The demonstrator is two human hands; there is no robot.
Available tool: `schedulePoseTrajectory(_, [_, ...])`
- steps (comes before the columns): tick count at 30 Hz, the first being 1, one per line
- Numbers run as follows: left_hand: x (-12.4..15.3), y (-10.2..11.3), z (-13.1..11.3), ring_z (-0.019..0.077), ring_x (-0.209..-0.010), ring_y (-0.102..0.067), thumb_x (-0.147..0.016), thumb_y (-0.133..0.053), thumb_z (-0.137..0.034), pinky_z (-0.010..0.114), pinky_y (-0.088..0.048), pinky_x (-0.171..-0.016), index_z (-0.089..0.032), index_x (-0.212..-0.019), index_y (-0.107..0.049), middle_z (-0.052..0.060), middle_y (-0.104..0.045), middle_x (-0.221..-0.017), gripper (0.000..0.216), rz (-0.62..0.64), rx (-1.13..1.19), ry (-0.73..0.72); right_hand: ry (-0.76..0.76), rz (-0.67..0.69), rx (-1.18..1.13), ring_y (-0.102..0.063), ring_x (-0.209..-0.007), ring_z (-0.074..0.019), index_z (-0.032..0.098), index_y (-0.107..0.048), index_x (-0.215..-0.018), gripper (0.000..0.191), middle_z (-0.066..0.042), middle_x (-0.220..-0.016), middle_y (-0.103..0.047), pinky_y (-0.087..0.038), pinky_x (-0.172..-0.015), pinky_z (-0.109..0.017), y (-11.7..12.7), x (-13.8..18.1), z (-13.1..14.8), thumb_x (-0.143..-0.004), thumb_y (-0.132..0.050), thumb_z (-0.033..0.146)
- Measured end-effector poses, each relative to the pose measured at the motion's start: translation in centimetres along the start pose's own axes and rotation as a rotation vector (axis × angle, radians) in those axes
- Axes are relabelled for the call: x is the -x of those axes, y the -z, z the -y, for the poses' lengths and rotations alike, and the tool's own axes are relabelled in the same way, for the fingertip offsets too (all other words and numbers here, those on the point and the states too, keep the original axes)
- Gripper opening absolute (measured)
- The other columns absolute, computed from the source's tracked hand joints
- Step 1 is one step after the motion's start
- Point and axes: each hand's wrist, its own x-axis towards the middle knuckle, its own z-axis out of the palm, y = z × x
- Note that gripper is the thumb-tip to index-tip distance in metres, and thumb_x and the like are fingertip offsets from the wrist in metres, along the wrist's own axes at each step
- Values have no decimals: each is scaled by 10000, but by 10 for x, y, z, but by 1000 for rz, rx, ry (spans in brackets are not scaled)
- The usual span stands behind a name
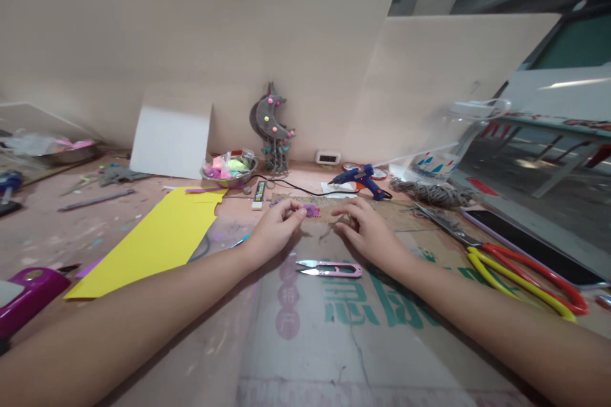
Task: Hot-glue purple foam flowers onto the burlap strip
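Note:
My left hand point(278, 222) rests on the cardboard sheet point(334, 324), its fingers pinched together on a small purple piece point(312, 210). My right hand point(365, 224) lies just right of that piece, fingers curled down onto a strip of burlap point(329, 211); what it holds, if anything, is hidden. Pink thread snips point(329, 268) lie on the cardboard between my wrists, touching neither hand.
A yellow paper sheet point(157, 241) lies at left, a magenta object point(26, 296) at the near left edge. A blue glue gun point(360, 179), a bowl of coloured bits point(229, 170) and a moon ornament point(272, 127) stand behind. Red and yellow scissors point(515, 267) and a phone point(529, 245) lie right.

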Motion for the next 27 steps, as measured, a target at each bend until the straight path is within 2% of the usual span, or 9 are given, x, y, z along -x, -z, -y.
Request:
schedulePoseTrajectory(2, [-1, 0, 1, 65, -457, -380, -779, -508, -413, 188, -283, -442, -159, -792, -485, -60, -432, -527, 256, -1, 17, 5, 1, -50, 0, -529, -678, -144, 204, -601, -952, 174, -70, -995, -531, -441, -650, -304, 1, -1, -1, -808, -525, 265])
schedulePoseTrajectory(4, [-1, 0, 2, 66, -467, -392, -784, -502, -409, 186, -299, -452, -161, -783, -480, -56, -437, -539, 250, -1, 36, 9, 7, -111, -24, -501, -634, -130, 198, -586, -977, 192, -68, -967, -513, -439, -626, -298, 3, -1, 0, -830, -497, 284])
schedulePoseTrajectory(7, [-1, 0, 2, 65, -475, -400, -786, -501, -403, 182, -311, -459, -165, -773, -472, -55, -434, -552, 239, -3, 53, 8, 77, -149, -56, -513, -709, -155, 190, -574, -1000, 205, -63, -897, -523, -440, -654, -300, 6, 0, 5, -844, -486, 289])
schedulePoseTrajectory(13, [0, 0, 0, 64, -472, -388, -797, -488, -387, 183, -304, -454, -166, -754, -457, -57, -425, -546, 228, -9, 36, -4, 255, -44, -57, -545, -846, -193, 194, -632, -921, 165, -72, -873, -587, -443, -761, -340, 4, 1, 8, -835, -518, 276])
schedulePoseTrajectory(16, [1, 0, 0, 67, -480, -391, -807, -474, -379, 187, -314, -468, -162, -753, -471, -55, -427, -547, 224, 6, -16, -30, 214, -66, -92, -552, -848, -189, 189, -619, -953, 179, -72, -882, -606, -442, -768, -343, 4, 1, 8, -844, -504, 272])
schedulePoseTrajectory(20, [5, -1, -4, 85, -567, -459, -801, -486, -353, 198, -360, -536, -152, -795, -555, -26, -517, -635, 213, 51, -165, -115, 168, -77, -126, -552, -803, -176, 181, -633, -875, 173, -62, -827, -613, -438, -748, -331, 5, 1, 11, -852, -490, 277])
schedulePoseTrajectory(27, [9, -2, -7, 126, -687, -539, -795, -492, -337, 225, -408, -615, -141, -809, -622, 22, -624, -756, 235, 110, -313, -175, 172, 26, -194, -550, -756, -169, 174, -635, -795, 176, -52, -745, -599, -440, -725, -318, 4, 3, 20, -842, -502, 280])
